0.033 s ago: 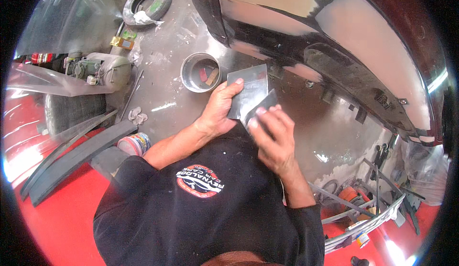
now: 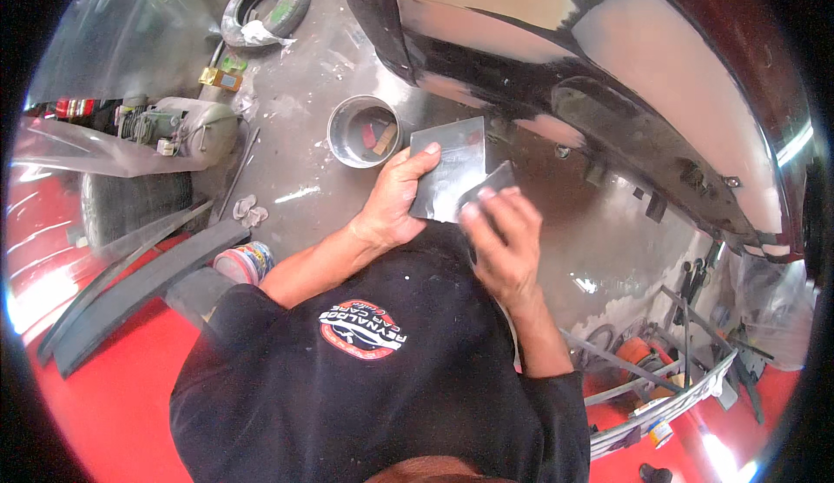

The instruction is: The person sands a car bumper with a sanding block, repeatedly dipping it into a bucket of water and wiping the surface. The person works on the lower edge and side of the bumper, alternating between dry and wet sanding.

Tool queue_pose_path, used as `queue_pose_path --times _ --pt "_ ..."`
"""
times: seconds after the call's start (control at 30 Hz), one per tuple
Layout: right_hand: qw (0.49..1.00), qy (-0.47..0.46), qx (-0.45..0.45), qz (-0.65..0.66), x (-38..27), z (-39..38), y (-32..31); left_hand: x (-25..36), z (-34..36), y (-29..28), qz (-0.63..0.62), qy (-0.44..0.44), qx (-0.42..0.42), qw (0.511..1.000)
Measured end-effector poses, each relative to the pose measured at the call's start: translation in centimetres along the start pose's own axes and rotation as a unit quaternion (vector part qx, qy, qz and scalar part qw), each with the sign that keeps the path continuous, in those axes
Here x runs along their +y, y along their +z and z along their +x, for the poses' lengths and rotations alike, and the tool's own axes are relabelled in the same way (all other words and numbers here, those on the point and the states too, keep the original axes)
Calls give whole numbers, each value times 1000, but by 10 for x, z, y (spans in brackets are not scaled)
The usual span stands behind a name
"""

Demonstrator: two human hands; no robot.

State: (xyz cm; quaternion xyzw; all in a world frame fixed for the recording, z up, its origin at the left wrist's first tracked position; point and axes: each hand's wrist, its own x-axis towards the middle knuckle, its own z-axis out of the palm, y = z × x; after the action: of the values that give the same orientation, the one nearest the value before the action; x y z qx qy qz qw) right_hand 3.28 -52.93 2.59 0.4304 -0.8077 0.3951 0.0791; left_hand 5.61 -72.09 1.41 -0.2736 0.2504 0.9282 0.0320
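the left hand point(image 2: 395, 201) grips a flat grey metal plate point(image 2: 452, 166) by its left edge, thumb on top, holding it tilted above the grey concrete floor point(image 2: 295, 148) in front of the person's chest. the right hand point(image 2: 504, 240) pinches a smaller dark spreader point(image 2: 493, 179) whose blade lies against the plate's right side, fingers curled round it. a round metal tin point(image 2: 363, 131) stands on the floor just beyond the plate, and a dark car body point(image 2: 556, 75) with pale filler patches curves above right.

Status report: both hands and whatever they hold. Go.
Left hand grips flat grey sheet by its edge. Right hand presses small dark pad onto it. Metal bucket on floor just beyond, clear.
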Motion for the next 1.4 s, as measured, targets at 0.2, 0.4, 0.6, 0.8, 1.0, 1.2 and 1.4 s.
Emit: queue_pose_path --times 0.2,0.4,0.6,0.8,1.0,1.2,1.4 --pt "988 125 -9 -94 48 -19 3 39 7 -2 -53 24 -42 997" --pt "919 359 124 109 28 -10 44 91 38 -65 13 69 -7 998" --pt "892 403 170 113 -36 13 116 154 47 -77 173 98 -59 978" --pt "951 214 116 -193 -85 69 151 187 44 -100 258 102 -117 954" --pt "952 207 103 -200 -101 86 176 189 26 -98 443 168 -160 866" --pt "972 229 40 -33 -87 43 195 172 38 -109 469 239 -6 850" --pt "626 482 278 546 -39 -61 201 188 37 -88 417 224 32 880"
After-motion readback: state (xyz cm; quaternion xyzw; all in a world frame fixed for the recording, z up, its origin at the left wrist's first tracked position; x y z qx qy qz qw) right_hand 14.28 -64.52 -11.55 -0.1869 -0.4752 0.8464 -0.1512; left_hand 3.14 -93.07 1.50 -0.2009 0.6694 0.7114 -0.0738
